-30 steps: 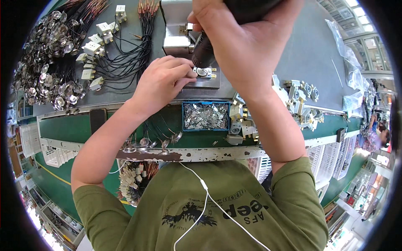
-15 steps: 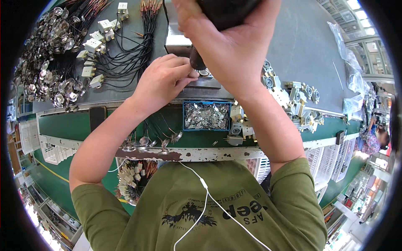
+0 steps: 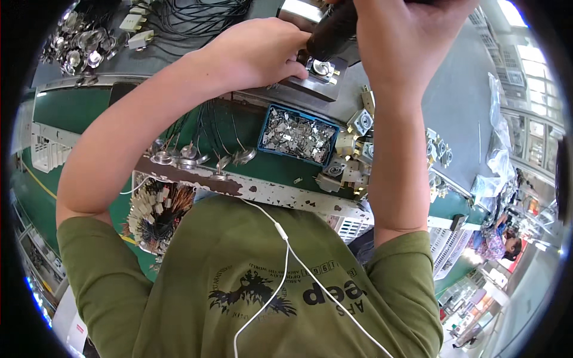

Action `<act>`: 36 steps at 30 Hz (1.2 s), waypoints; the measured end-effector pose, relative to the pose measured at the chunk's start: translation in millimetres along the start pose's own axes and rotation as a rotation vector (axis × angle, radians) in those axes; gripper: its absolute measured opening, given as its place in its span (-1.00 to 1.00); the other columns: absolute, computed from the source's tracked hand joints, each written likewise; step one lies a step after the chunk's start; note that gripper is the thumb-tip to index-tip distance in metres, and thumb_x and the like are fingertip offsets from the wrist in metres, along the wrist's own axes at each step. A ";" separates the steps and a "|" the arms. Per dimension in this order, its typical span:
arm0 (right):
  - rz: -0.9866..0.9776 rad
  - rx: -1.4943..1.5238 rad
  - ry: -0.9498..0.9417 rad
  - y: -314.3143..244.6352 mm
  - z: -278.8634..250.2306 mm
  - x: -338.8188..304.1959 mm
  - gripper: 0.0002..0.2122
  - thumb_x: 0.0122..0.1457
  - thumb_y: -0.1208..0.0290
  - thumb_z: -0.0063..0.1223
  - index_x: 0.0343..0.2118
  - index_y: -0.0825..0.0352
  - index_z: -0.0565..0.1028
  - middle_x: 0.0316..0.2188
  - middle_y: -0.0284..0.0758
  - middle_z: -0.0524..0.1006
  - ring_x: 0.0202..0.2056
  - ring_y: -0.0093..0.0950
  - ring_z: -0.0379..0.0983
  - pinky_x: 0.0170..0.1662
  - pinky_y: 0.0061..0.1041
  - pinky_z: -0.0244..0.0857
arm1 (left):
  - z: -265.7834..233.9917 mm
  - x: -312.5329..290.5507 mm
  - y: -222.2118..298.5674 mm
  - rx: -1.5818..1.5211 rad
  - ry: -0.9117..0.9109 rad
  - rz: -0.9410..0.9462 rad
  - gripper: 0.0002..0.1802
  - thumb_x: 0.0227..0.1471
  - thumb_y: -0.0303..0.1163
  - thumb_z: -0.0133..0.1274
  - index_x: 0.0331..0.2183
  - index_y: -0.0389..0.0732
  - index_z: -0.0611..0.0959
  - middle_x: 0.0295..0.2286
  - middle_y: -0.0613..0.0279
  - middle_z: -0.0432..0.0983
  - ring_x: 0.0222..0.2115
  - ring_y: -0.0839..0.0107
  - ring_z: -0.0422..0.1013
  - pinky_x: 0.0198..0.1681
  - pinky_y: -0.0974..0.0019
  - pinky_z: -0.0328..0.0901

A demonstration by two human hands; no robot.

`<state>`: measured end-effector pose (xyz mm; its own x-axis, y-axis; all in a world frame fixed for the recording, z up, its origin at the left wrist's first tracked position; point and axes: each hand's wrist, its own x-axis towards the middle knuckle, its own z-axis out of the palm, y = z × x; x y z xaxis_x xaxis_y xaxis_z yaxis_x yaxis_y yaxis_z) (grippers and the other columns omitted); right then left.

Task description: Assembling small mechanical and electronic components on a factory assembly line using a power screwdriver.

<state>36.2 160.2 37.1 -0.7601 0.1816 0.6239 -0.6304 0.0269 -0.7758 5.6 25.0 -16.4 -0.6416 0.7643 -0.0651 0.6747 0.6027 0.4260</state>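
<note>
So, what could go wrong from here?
The right hand holds a dark tool whose end is close to the fingers of the left hand; a slip might pinch or scrape them. The small part on the metal block could shift if it isn't steadied well; the hold is hard to see. And the open tray of metal pieces sits between the forearms, so a knock might spill it.

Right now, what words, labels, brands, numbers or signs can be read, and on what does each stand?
Green shirt: dark letters and numbers on the front, wording left uncopied; the smallest lines are too small to read.
Metal part by the left hand: no lettering can be made out.
Blue tray: none visible.
</note>
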 end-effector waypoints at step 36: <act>-0.420 -1.222 -0.337 -13.9 -180.1 -41.1 -0.77 0.20 0.66 0.16 -0.07 0.48 0.53 -0.03 -0.14 0.60 -0.08 -0.19 0.59 0.04 -0.31 0.45 | -27.6 -44.7 -45.5 -0.091 0.728 0.312 -0.63 0.10 -0.45 0.23 -0.02 -0.09 0.61 -0.30 0.23 0.60 -0.28 0.30 0.50 -0.20 0.24 0.34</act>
<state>104.6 329.4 5.3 -0.6574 -0.3029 0.6900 -0.4146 0.9100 0.0044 -6.5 -42.9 -7.9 -0.5261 0.5342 0.6617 0.8503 0.3404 0.4013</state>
